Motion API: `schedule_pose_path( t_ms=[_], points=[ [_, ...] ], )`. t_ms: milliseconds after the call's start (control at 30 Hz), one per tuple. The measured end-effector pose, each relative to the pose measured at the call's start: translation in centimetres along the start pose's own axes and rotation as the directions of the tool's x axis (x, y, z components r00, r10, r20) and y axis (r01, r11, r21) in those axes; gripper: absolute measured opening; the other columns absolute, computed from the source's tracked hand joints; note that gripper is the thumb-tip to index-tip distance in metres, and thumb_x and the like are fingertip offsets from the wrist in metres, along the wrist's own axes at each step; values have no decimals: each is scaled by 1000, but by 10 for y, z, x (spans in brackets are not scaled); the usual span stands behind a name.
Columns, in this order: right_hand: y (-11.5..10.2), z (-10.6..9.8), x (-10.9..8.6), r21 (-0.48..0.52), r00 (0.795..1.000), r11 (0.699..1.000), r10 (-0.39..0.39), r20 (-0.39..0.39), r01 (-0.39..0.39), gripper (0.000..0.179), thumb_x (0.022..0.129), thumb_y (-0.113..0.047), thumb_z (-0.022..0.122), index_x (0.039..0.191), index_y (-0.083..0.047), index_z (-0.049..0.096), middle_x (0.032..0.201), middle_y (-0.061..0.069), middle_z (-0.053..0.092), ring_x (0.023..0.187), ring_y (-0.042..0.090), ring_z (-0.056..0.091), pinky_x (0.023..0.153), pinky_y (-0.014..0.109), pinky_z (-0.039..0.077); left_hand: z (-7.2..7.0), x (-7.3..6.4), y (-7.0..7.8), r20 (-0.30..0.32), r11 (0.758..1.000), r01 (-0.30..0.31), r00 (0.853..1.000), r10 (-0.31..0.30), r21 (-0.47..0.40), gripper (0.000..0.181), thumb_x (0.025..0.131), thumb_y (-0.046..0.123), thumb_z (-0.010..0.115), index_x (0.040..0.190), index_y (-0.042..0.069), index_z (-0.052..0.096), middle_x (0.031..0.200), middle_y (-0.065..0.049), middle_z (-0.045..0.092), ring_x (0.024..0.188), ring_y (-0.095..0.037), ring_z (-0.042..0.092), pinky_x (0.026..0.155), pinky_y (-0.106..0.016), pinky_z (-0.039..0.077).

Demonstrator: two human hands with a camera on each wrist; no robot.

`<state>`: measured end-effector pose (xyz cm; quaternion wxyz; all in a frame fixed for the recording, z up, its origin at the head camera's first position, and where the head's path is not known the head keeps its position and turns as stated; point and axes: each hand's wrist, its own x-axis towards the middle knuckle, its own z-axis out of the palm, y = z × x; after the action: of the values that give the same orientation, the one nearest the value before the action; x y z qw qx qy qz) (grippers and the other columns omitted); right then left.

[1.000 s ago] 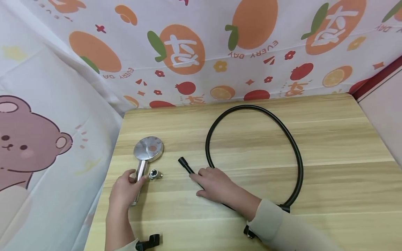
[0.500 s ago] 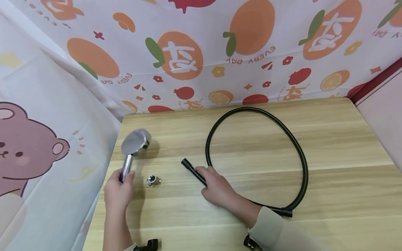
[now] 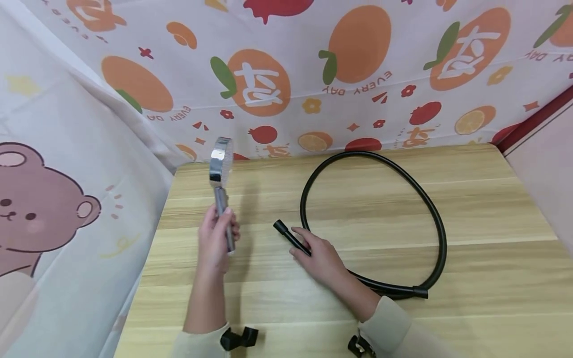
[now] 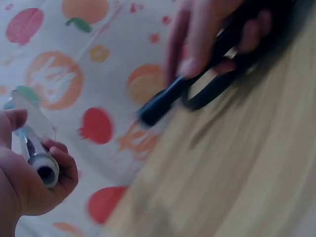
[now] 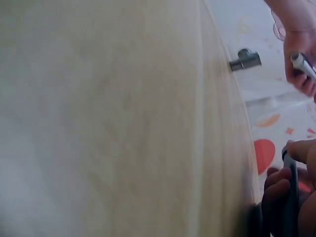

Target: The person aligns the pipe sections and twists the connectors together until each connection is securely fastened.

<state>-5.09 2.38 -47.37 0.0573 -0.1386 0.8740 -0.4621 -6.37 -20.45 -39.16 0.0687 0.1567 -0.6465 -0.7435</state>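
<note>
My left hand (image 3: 218,238) grips the handle of a chrome shower head (image 3: 221,161), held up over the table with its round disc turned edge-on. In the left wrist view the hollow threadless-looking end of the handle (image 4: 45,170) points toward the camera. My right hand (image 3: 324,256) holds a black shower hose (image 3: 442,238) close behind one end fitting (image 3: 280,227), which points up and left. The rest of the hose lies in a big loop, its other end fitting (image 3: 421,292) at the lower right. A small metal connector (image 5: 245,59) stands on the table, hidden behind my left arm in the head view.
The wood-grain table (image 3: 492,209) carries these things. A fruit-print cloth (image 3: 309,59) hangs along its far edge, and a bear-print cloth (image 3: 116,199) on the left. A white panel with a red edge (image 3: 543,149) borders the right side. Each wrist bears a black mount (image 3: 239,338).
My left hand has taken hold of the shower head, lifted it off the table, turned it edge-on and carried it right. My right hand has shifted the hose end slightly right.
</note>
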Motion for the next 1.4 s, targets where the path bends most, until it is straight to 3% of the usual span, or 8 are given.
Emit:
schedule_pose_path(
  t_ms=[167,367,633,767,900,1133,1267,1400],
  points=[
    [5,-4,12,60,998,998,17,54,-20,43,95,-29,66,137,-27,57,57,-9,46,48,4,41,48,23,37,26,18,-28,149,969,85,987,-51,-232,28,105,22,45,132,15,48,76,0,49,61,-8,47,52,-18,41],
    [7,-2,27,247,994,964,78,71,-94,39,91,-8,67,129,-13,63,94,0,69,78,8,65,67,24,52,40,43,-55,191,866,179,977,-99,-466,29,106,28,41,133,16,44,74,2,43,58,-8,40,51,-19,35],
    [5,7,49,573,982,797,147,119,-189,59,84,7,57,138,-16,51,101,18,62,61,23,60,55,34,56,30,62,-76,206,719,249,967,-149,-649,30,106,30,42,133,17,40,72,2,45,56,-8,39,48,-19,35],
    [-1,11,58,577,987,801,131,90,-159,37,94,-16,66,130,-19,58,93,14,63,51,20,54,45,32,52,22,63,-76,195,714,225,973,-125,-663,22,107,29,40,126,19,43,71,2,43,55,-7,38,48,-18,35],
    [-4,8,62,569,982,801,166,87,-186,39,91,-36,70,124,-16,64,73,16,60,41,17,50,38,32,48,26,60,-74,239,716,233,966,-95,-658,21,108,23,35,127,19,41,72,2,44,56,-8,36,50,-19,34],
    [6,-1,63,583,972,779,209,106,-231,36,90,-31,73,119,-11,67,65,14,59,44,16,56,42,32,52,42,60,-80,276,715,248,958,-80,-654,29,104,19,23,129,21,40,73,4,44,56,-8,32,50,-19,31],
    [17,-5,61,592,968,768,230,100,-244,31,90,-24,74,117,-10,67,69,16,63,48,19,63,46,35,56,51,63,-87,271,673,261,958,-93,-692,29,105,24,25,130,22,40,73,3,44,56,-8,34,50,-20,33],
    [25,-7,60,569,974,794,218,66,-216,34,87,-22,77,117,-12,64,68,12,61,48,20,60,44,35,54,57,66,-94,325,625,286,944,-54,-727,42,108,28,29,149,22,26,81,1,48,65,-10,43,59,-22,40]
  ],
)
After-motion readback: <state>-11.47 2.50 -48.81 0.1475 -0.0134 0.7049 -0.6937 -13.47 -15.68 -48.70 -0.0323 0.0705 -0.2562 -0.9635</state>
